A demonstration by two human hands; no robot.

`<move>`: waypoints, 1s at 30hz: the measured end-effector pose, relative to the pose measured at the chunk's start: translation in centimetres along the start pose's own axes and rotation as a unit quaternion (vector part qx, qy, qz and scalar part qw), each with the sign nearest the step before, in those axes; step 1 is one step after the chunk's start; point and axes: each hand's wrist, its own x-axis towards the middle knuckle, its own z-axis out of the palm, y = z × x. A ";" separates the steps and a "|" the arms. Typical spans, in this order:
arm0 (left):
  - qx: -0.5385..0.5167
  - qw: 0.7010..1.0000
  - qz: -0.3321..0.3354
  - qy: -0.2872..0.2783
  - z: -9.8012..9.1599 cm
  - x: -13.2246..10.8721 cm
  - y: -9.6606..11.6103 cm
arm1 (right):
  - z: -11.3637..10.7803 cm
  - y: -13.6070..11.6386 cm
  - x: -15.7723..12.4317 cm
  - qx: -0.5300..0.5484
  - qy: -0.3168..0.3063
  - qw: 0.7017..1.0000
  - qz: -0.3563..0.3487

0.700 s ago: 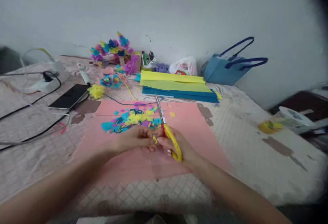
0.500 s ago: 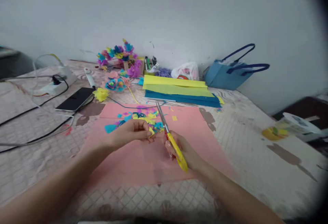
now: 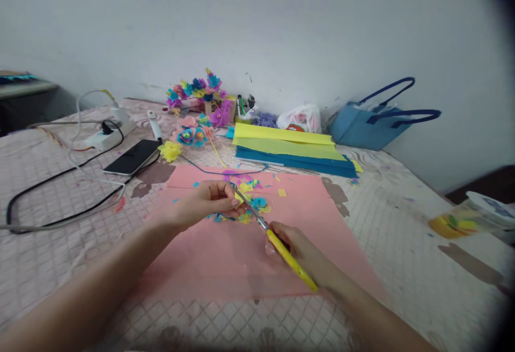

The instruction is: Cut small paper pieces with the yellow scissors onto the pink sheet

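Observation:
Between the thumb and fingers of my left hand is a small piece of yellow paper. My right hand grips a pair of scissors with yellow handles. The metal blades point away to the left and reach the yellow paper at my left fingertips; whether they are cutting into it I cannot tell. Under both hands lies a pink paper sheet. Blue, yellow and purple paper scraps are scattered on it, partly hidden by my left hand.
Yellow and blue paper sheets lie behind the pink sheet. At the left are a phone, a power strip and cables. Paper flowers stand at the back, a blue bag at the back right, a clear plastic container at the right.
The scissors have swung down and left, so their blades now meet the yellow paper in my left hand. The whole view has shifted slightly, moving the scene a little right.

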 end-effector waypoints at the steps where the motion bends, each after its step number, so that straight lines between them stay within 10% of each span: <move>1: 0.000 1.000 0.000 -0.002 0.0 0.0 0.0 | 0.0 0.0 0.0 0.000 -0.002 1.000 -0.001; 30: -0.002 1.000 -0.005 -0.001 -0.3 0.0 -0.3 | -0.2 -0.8 -0.1 -0.035 -0.003 0.999 0.007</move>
